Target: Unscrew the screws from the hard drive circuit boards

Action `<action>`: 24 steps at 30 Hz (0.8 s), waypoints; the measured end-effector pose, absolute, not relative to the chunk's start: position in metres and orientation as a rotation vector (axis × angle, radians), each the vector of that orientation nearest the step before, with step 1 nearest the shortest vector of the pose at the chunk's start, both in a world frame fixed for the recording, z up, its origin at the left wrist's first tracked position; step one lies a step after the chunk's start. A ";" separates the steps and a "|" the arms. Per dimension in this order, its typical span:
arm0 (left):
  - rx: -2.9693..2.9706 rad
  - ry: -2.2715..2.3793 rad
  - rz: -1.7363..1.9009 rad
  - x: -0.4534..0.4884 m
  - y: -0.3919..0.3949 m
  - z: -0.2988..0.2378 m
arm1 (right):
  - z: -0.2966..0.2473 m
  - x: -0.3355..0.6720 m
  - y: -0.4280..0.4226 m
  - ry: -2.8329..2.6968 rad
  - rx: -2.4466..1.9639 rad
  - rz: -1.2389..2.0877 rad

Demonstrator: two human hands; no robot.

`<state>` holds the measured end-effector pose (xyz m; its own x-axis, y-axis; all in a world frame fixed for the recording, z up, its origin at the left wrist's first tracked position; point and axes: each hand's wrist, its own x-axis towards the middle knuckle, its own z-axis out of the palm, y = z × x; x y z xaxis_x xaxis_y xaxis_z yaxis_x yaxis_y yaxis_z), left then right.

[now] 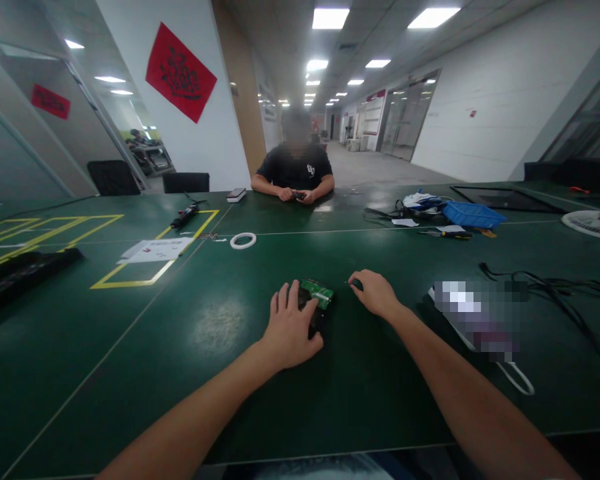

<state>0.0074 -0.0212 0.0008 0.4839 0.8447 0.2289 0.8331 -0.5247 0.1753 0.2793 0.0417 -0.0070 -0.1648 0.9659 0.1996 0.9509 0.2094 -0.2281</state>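
A small green circuit board (319, 294) lies on a black part (317, 323) on the table in front of me. My left hand (291, 327) rests over the left side of this device, its fingers spread and the palm hiding some of the black part. To the right of the board, my right hand (377, 294) is closed around a small dark tool (357, 285) that points left. A thin tip shows faintly at its end, just apart from the board. Most of the tool is covered by my fingers, so its kind is unclear.
A phone-like white object (457, 325) with a strap lies right of my forearm, near black cables (555, 293). Farther off are a blue tray (473, 215), a screwdriver (447, 234), a white tape roll (243, 241) and papers (157, 249). Another person (295, 170) sits opposite.
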 end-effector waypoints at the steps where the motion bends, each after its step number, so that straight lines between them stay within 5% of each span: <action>1: 2.661 1.474 0.420 -0.004 -0.017 0.001 | -0.007 0.280 0.042 -2.202 -1.809 0.074; 16: 2.592 1.369 0.525 -0.032 -0.003 -0.008 | -0.006 0.277 0.050 -2.198 -1.873 0.108; 24: 2.659 1.302 0.550 -0.034 0.004 -0.009 | 0.006 0.228 0.019 -2.315 -1.396 0.225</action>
<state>-0.0341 0.0036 -0.0093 0.5612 0.7842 0.2647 0.7366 -0.6191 0.2723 0.2277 0.0186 0.0062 -0.4036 0.8730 0.2739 0.8040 0.4813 -0.3492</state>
